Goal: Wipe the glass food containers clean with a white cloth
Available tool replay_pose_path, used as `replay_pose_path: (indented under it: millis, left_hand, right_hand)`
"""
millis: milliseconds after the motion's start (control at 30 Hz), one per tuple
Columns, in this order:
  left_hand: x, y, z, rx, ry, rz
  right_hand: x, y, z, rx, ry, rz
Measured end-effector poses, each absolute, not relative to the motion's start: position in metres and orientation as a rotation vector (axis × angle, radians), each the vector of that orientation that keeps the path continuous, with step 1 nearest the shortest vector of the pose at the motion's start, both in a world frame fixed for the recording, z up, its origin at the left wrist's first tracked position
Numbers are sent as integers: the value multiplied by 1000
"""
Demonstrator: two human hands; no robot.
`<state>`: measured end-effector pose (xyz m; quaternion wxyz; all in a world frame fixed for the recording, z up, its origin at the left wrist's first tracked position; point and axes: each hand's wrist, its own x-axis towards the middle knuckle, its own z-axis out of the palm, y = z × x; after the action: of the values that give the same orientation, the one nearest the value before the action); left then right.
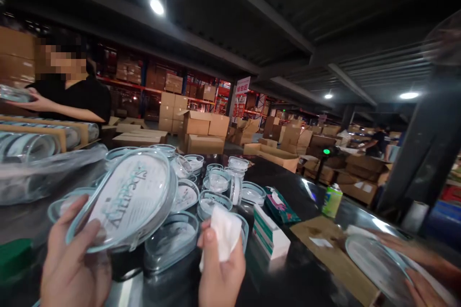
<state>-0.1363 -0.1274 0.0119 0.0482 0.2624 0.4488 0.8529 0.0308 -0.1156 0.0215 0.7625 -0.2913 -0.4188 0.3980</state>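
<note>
My left hand (77,254) grips the lower left edge of an oval clear container (129,196) with a pale blue rim. A white printed card with teal lettering faces me inside it. The container is tilted up above the table. In my right hand (221,268) a crumpled white wipe (226,232) is pinched between thumb and fingers, apart from the container. Just behind my hands, more clear containers (173,242) with pale blue rims crowd the table, some stacked.
A green-and-white box (270,232), a wipes packet (281,205) and a green can (332,200) stand to the right. Another person's hands (421,259) hold a clear lid-like piece (376,261) over cardboard. A co-worker (72,86) stands at left behind rows of containers (30,146).
</note>
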Motion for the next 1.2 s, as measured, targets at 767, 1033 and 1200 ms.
replay_pose_path:
  millis: [767,1033,1200]
  left_hand:
    - [-117,-133,16,2783,1418,2125]
    - [-121,-132,29,2386,1219,2248]
    - [-119,-130,29,2265,1180,2331]
  right_hand:
    - [73,-20,52,-559,-818,1740]
    - [72,-26,53,-541,-867,1754]
    - [76,-24,51,-620,-841,1757]
